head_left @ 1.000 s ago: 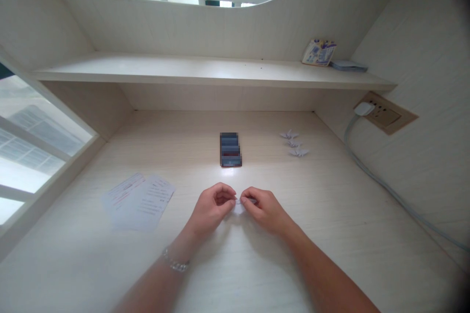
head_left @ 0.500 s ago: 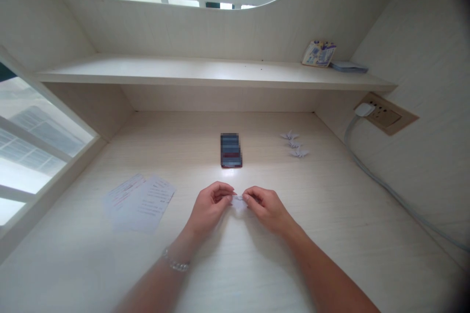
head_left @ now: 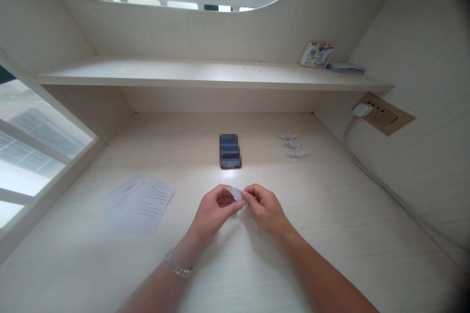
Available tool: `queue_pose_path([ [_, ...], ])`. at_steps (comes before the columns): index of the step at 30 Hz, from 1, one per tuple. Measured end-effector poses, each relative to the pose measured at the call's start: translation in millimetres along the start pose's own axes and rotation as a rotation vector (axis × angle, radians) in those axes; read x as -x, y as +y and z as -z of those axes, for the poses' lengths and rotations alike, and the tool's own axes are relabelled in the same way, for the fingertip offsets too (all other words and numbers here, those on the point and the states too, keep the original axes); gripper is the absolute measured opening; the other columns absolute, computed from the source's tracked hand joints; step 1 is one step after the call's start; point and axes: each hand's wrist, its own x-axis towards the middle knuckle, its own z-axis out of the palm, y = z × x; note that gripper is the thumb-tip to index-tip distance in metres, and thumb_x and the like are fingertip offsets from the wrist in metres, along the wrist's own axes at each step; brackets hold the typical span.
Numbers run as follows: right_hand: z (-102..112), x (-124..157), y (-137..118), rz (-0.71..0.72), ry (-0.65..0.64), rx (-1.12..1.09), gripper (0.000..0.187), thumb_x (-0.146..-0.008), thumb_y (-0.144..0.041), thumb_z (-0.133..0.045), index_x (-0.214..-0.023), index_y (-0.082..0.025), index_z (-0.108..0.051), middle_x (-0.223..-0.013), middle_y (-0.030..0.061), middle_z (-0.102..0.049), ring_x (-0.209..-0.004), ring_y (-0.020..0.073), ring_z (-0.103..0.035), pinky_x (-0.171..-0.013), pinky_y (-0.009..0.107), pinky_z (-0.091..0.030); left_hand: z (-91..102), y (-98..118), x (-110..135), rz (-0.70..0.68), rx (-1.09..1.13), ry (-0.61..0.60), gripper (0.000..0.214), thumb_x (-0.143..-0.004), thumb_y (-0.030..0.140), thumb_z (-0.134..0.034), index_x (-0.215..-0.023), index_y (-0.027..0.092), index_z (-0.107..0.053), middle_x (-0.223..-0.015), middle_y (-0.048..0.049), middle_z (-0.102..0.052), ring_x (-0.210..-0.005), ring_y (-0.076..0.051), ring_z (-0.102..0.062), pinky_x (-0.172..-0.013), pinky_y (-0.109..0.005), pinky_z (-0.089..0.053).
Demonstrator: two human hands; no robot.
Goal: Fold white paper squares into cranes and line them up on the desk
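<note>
A small piece of folded white paper (head_left: 236, 194) is held between my two hands, just above the desk. My right hand (head_left: 265, 205) pinches its right end between thumb and forefinger. My left hand (head_left: 216, 209) curls around its left side, with the thumb at the lower edge and the fingers behind it. A bracelet circles my left wrist. Beyond the hands lies a dark phone (head_left: 230, 151), its screen blurred. Three folded paper cranes (head_left: 293, 145) stand in a short row at the back right.
Two written-on paper sheets (head_left: 147, 203) overlap on the left of the desk. A grey cable (head_left: 382, 183) runs from a wall socket (head_left: 385, 115) along the right side. Above the back of the desk, a shelf (head_left: 183, 71) carries a colourful packet (head_left: 317, 55) and a flat pad (head_left: 345, 67).
The folded paper has tilted, and more of its face shows. My left thumb has moved right along its lower edge. My right hand keeps its pinch.
</note>
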Motion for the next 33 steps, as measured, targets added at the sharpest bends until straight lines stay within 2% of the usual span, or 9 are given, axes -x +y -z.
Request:
queue_pose_path([
  [3, -5.0, -0.5, 1.4, -0.039, 0.019, -0.111, 0.020, -0.083, -0.033, -0.051, -0.082, -0.016, -0.063, -0.077, 0.0036, -0.065, -0.070, 0.0155, -0.058, -0.063, 0.025, -0.045, -0.9, -1.5, -0.2, -0.023, -0.060, -0.023, 0.020, -0.075, 0.030, -0.063, -0.086, 0.014, -0.062, -0.088, -0.0082, -0.066, -0.083, -0.019, -0.062, -0.078, -0.032, -0.049],
  [9, -8.1, 0.5, -0.2, -0.072, -0.038, -0.147, 0.019, -0.079, -0.031, -0.056, -0.083, -0.015, -0.064, -0.083, 0.0064, -0.067, -0.076, 0.0184, -0.062, -0.069, 0.029, -0.050, 1.8, -5.6, -2.3, -0.051, -0.097, 0.129, 0.020, -0.076, 0.034, -0.061, -0.081, 0.014, -0.061, -0.078, -0.0042, -0.064, -0.073, -0.015, -0.059, -0.068, -0.026, -0.048],
  [13, -6.4, -0.5, 1.7, -0.077, -0.076, -0.221, 0.016, -0.076, -0.029, -0.060, -0.085, -0.016, -0.062, -0.081, 0.0052, -0.066, -0.076, 0.0178, -0.062, -0.070, 0.029, -0.050, 2.0, -2.4, -0.8, -0.065, -0.135, 0.102, 0.020, -0.078, 0.033, -0.059, -0.083, 0.015, -0.062, -0.080, -0.0049, -0.065, -0.075, -0.016, -0.059, -0.070, -0.027, -0.047],
  [18, -6.8, -3.3, 6.8, -0.076, 0.000, -0.358, 0.023, -0.072, -0.028, -0.064, -0.090, -0.016, -0.059, -0.079, 0.0048, -0.065, -0.074, 0.0180, -0.062, -0.067, 0.029, -0.050, 1.8, 0.0, 0.2, -0.017, -0.065, 0.051, 0.024, -0.075, 0.032, -0.063, -0.091, 0.015, -0.062, -0.088, -0.0071, -0.066, -0.079, -0.018, -0.061, -0.073, -0.030, -0.049],
  [22, -5.7, -3.0, 8.2, -0.083, 0.042, -0.292, 0.029, -0.073, -0.028, -0.063, -0.098, -0.017, -0.057, -0.076, 0.0030, -0.063, -0.069, 0.0166, -0.060, -0.062, 0.028, -0.049, 3.4, -2.3, -1.4, -0.017, -0.038, 0.111, 0.027, -0.068, 0.028, -0.069, -0.091, 0.015, -0.061, -0.090, -0.0075, -0.066, -0.085, -0.019, -0.062, -0.076, -0.030, -0.049],
  [27, -0.4, 1.0, -0.5, 0.039, 0.031, -0.105, 0.023, -0.075, -0.023, -0.061, -0.098, -0.019, -0.061, -0.099, 0.0065, -0.063, -0.087, 0.0189, -0.060, -0.074, 0.030, -0.050, 6.1, -3.2, -2.3, -0.042, -0.109, 0.137, 0.019, -0.069, 0.026, -0.068, -0.085, 0.016, -0.065, -0.087, -0.0066, -0.068, -0.083, -0.019, -0.063, -0.076, -0.030, -0.049],
  [30, 0.8, 2.3, -4.9, 0.112, 0.019, -0.055, 0.020, -0.076, -0.022, -0.060, -0.095, -0.020, -0.064, -0.097, 0.0056, -0.063, -0.087, 0.0184, -0.060, -0.075, 0.029, -0.049, 7.1, -2.1, -1.9, -0.049, -0.145, 0.128, 0.020, -0.070, 0.026, -0.067, -0.087, 0.016, -0.066, -0.088, -0.0071, -0.069, -0.083, -0.020, -0.063, -0.075, -0.030, -0.049],
  [33, -0.3, 1.9, -4.0, 0.108, 0.044, -0.039, 0.015, -0.078, -0.021, -0.059, -0.091, -0.020, -0.066, -0.090, 0.0050, -0.065, -0.083, 0.0176, -0.061, -0.072, 0.028, -0.049, 7.3, -1.6, -1.4, -0.043, -0.166, 0.119, 0.020, -0.071, 0.026, -0.066, -0.088, 0.016, -0.067, -0.089, -0.0072, -0.069, -0.083, -0.019, -0.063, -0.074, -0.029, -0.049],
])
